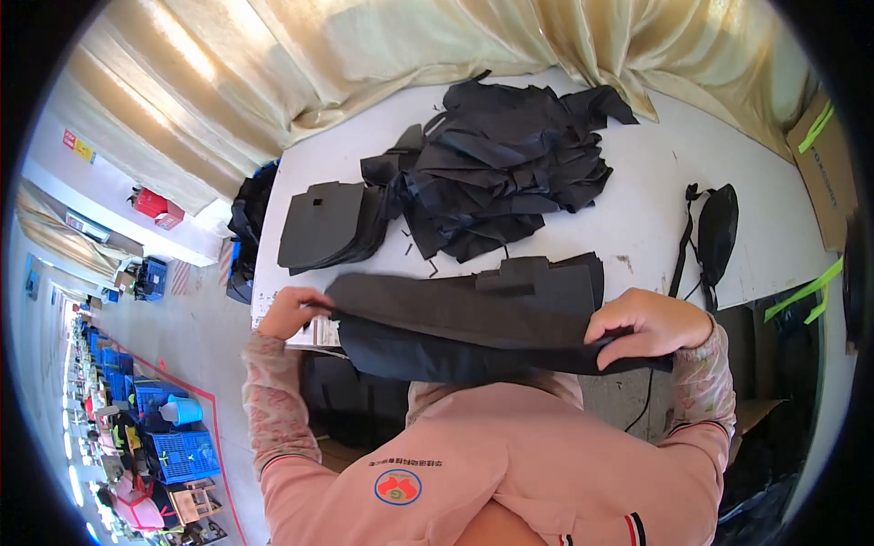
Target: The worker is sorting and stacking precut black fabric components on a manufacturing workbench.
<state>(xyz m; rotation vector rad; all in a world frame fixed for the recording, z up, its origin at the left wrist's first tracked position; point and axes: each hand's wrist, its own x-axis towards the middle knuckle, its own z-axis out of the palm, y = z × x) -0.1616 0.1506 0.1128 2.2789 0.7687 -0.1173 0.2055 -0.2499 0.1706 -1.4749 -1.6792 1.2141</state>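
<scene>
A piece of black fabric stretches between my hands at the table's near edge, its lower part hanging toward me. My left hand pinches its left end, and my right hand grips the right end between thumb and fingers. Partly covered by the fabric, dark grey panels with a small tab lie on the table behind it. Farther left sits a stack of similar dark panels. A large crumpled heap of black fabric pieces fills the back middle.
On the right of the white table lies a black strapped pouch. A cardboard box stands beyond the right edge, and a beige curtain hangs behind. Blue crates stand on the floor at left.
</scene>
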